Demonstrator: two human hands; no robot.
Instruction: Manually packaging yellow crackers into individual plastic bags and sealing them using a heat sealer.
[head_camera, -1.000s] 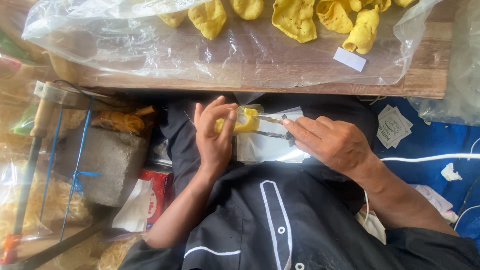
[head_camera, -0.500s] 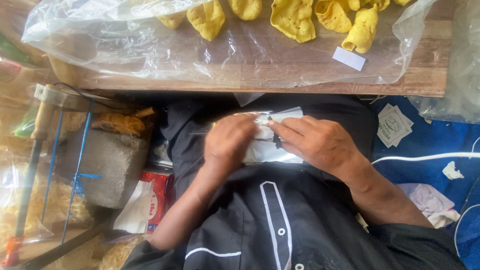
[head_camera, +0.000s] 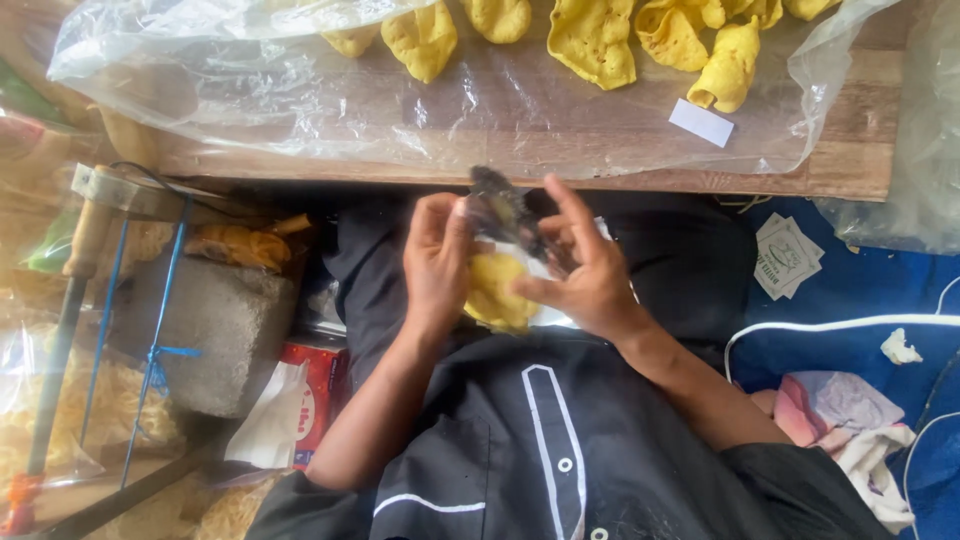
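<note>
Small clear packet with a yellow cracker inside sits over the person's lap, pinched between the left hand and the right hand, both closed on its edges. Beyond, a clear plastic sheet covers the wooden table, bearing yellow crackers and a white rectangular label. A red carton lies lower left.

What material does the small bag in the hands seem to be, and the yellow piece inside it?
The small bag looks like thin clear plastic: glossy, and the contents show through. The yellow piece seems a fried cracker: matte, bumpy, curled, though that is uncertain.
</note>
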